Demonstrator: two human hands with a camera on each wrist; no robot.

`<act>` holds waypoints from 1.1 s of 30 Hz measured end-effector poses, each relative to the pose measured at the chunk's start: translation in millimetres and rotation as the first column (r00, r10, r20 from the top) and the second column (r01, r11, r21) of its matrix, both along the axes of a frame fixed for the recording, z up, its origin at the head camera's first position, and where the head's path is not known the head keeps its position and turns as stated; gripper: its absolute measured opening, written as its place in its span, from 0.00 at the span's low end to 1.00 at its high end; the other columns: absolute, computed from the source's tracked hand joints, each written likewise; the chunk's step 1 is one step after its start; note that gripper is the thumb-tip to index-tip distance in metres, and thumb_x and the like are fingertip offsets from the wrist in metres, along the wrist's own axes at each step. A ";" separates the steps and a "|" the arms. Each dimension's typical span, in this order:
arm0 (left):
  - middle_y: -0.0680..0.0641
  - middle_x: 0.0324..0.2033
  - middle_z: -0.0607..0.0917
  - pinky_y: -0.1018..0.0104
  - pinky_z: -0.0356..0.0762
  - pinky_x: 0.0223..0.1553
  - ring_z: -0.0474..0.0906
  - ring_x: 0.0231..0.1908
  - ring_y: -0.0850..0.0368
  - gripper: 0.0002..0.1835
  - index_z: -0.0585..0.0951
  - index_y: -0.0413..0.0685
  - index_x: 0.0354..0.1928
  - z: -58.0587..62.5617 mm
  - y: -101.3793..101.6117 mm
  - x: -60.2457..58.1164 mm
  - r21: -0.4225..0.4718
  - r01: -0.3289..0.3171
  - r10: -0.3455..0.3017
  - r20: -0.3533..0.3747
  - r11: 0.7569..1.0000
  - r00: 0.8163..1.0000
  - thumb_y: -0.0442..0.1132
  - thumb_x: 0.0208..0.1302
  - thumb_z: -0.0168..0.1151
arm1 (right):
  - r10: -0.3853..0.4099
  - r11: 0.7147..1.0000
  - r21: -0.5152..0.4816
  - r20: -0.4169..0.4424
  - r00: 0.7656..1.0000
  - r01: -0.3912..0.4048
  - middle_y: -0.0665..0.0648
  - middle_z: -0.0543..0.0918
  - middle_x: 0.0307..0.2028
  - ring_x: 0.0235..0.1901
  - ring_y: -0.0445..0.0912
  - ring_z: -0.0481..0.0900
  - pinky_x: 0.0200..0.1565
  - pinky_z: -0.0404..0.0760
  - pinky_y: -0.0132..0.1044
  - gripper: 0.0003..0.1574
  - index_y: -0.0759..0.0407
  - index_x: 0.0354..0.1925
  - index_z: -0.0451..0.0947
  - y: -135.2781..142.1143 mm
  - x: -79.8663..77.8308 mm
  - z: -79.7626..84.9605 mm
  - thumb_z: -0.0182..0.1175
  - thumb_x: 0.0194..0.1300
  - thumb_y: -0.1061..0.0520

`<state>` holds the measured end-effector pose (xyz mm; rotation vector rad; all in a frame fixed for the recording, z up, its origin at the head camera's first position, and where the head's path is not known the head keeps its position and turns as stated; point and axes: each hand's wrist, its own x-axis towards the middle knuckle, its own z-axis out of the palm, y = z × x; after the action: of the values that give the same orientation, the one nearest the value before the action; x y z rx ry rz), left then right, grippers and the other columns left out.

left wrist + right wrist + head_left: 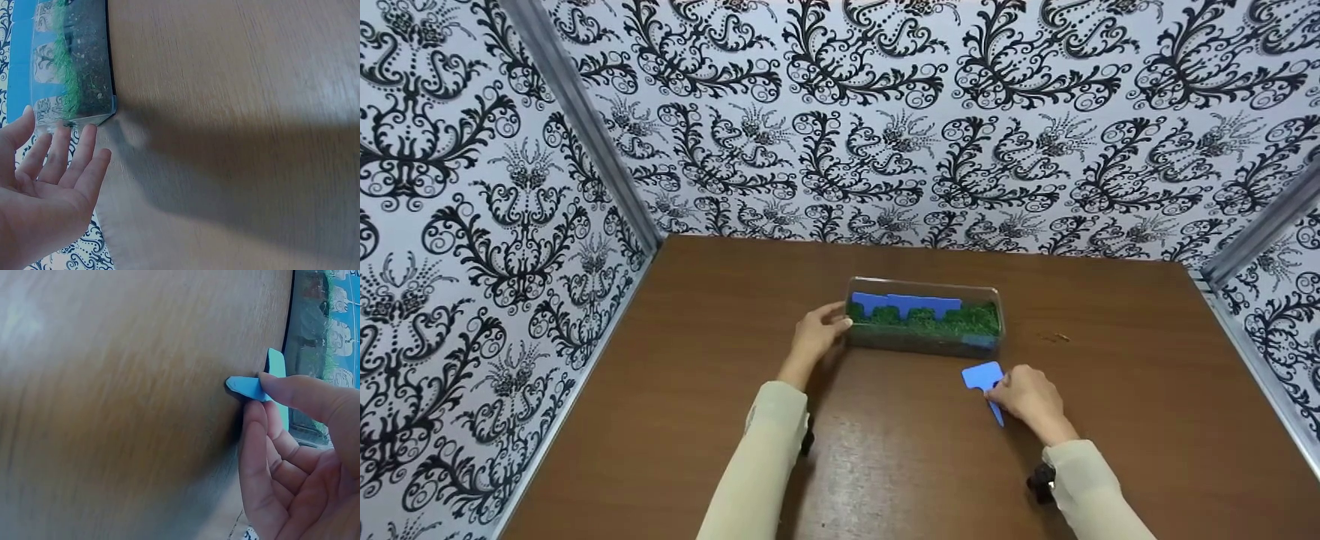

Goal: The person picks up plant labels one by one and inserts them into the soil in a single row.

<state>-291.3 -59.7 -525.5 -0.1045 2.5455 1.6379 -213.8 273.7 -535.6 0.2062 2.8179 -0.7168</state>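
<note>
A clear plastic box (915,341) of dark soil and green grass (971,321) stands on the table. Along its back side several blue T-shaped plant labels (922,304) are upright in the grass. My left hand (817,335) rests at the box's left end, fingers extended against the end wall and thumb near the rim, as the left wrist view (53,169) shows. In front of the box's right end, my right hand (1030,397) pinches a blue plant label (982,375) by its stem between thumb and fingers. The label's pointed tip faces me, close above the table.
The brown wooden table (720,322) extends around the box. Small brown crumbs (1061,337) lie right of the box. Patterned walls (885,127) with metal edge strips (585,112) stand behind and at both sides.
</note>
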 end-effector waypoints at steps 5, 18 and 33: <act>0.42 0.55 0.86 0.54 0.78 0.60 0.82 0.58 0.48 0.23 0.78 0.49 0.65 -0.3 0.1 -0.2 0.003 0.000 0.000 0.002 1.000 1.000 0.41 0.69 0.63 | -0.005 1.000 -0.012 -0.034 0.999 0.005 0.47 0.71 0.14 0.19 0.43 0.69 0.23 0.65 0.34 0.21 0.53 0.14 0.74 1.1 -0.1 -4.9 0.68 0.59 0.52; 0.42 0.56 0.86 0.54 0.78 0.61 0.81 0.60 0.47 0.23 0.78 0.50 0.65 0.1 -0.7 -0.8 -0.012 0.001 -0.001 0.002 1.000 1.000 0.41 0.69 0.63 | 0.013 0.994 -0.101 -0.142 0.990 -0.028 0.51 0.83 0.24 0.23 0.42 0.75 0.29 0.69 0.36 0.09 0.59 0.33 0.79 2.8 2.4 -7.4 0.70 0.59 0.57; 0.41 0.56 0.85 0.52 0.77 0.62 0.80 0.60 0.46 0.23 0.77 0.49 0.65 1.6 0.2 0.9 -0.013 0.001 -0.001 -0.003 1.000 1.000 0.41 0.70 0.62 | -0.041 0.958 -0.288 -0.097 0.994 0.011 0.58 0.87 0.29 0.24 0.42 0.83 0.27 0.83 0.33 0.07 0.66 0.35 0.82 10.8 2.9 -8.8 0.68 0.62 0.62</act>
<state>-290.5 -59.5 -523.9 -0.1018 2.5584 1.6224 -210.9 284.5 -544.4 0.1601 2.7638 -1.1605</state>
